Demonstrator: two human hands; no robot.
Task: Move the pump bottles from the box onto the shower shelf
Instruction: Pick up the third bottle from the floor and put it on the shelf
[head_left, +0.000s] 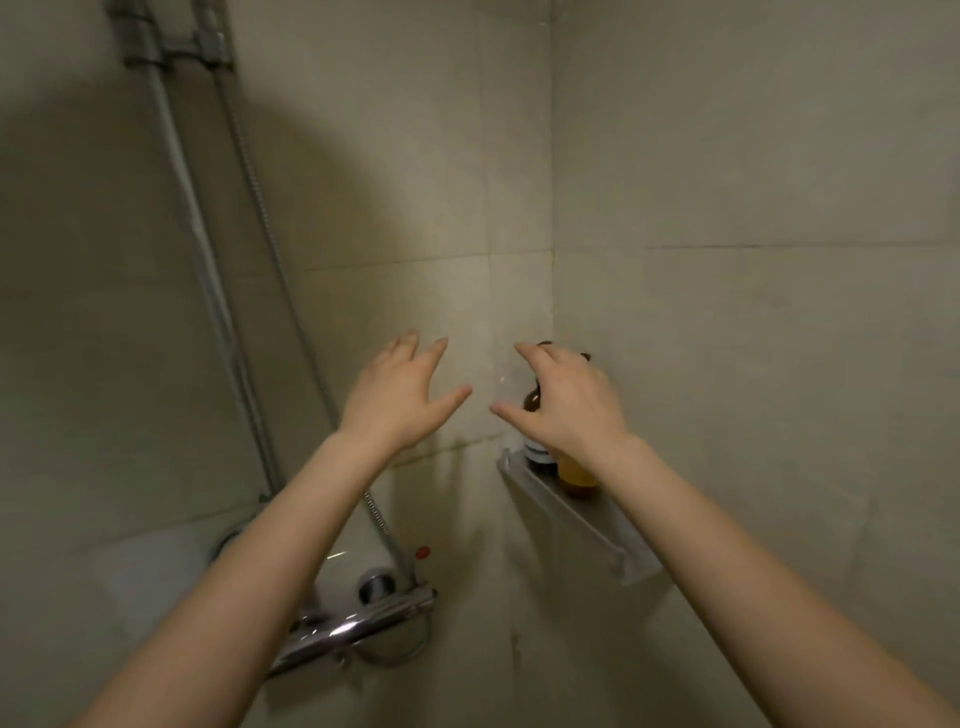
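Two pump bottles stand on the white corner shower shelf (587, 512): a dark brown bottle (533, 410) with a white label at the back and an amber-yellow bottle (575, 475) in front of it. My right hand (569, 402) hovers in front of their tops with fingers spread, holding nothing, and hides most of both bottles. My left hand (397, 392) is raised in front of the tiled wall to the left, fingers spread and empty. The box is out of view.
A chrome shower mixer (358, 626) with a red-marked knob sits on the wall at lower left. A shower rail and hose (223, 291) run up the left wall. Beige tiled walls meet in the corner behind the shelf.
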